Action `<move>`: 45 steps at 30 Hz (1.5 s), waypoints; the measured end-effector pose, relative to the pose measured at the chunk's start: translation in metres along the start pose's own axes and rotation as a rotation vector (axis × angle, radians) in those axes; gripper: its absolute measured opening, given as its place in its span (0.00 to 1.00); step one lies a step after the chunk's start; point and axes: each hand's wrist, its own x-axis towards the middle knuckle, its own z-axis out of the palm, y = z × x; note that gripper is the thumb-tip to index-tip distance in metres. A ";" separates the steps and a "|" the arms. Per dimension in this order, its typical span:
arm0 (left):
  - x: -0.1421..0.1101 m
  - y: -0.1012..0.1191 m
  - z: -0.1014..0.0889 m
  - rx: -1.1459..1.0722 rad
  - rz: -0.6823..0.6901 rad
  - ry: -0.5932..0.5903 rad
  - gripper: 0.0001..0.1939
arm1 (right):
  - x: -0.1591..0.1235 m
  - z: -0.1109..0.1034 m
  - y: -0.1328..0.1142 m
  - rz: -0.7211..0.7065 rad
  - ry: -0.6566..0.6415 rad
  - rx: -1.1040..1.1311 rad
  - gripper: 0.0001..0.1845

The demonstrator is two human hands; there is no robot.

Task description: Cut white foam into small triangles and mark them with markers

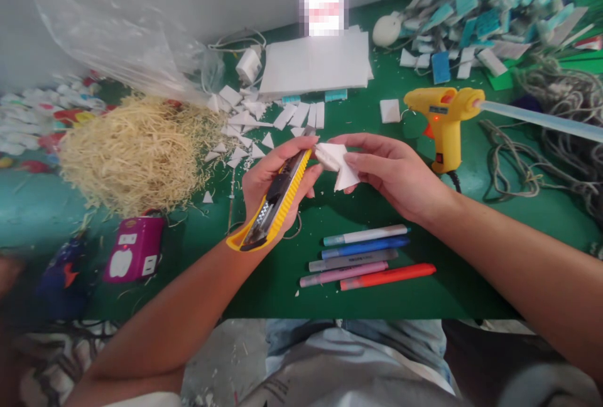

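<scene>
My left hand (271,190) is closed around a yellow box cutter (277,200), its blade end pointing up and away from me. Between the fingers of my right hand (391,171) is a small white foam piece (346,171) with angled cut edges. The thumb and fingertips of my left hand are right at the foam's left end; whether they press on it I cannot tell. White foam scraps (245,121), many of them triangular, lie on the green table beyond my left hand. Several capped marker pens (367,259) lie below my hands.
A yellow hot glue gun (443,121) stands right of my right hand, its glue stick jutting right. Left are a straw heap (136,152) and a magenta power box (134,249). White foam sheets (315,68), a blue-white scrap pile (485,11) and grey cord (509,162) lie farther out.
</scene>
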 end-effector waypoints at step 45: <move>0.001 0.007 0.002 -0.050 -0.124 -0.043 0.14 | -0.001 -0.001 0.000 -0.160 0.031 -0.319 0.26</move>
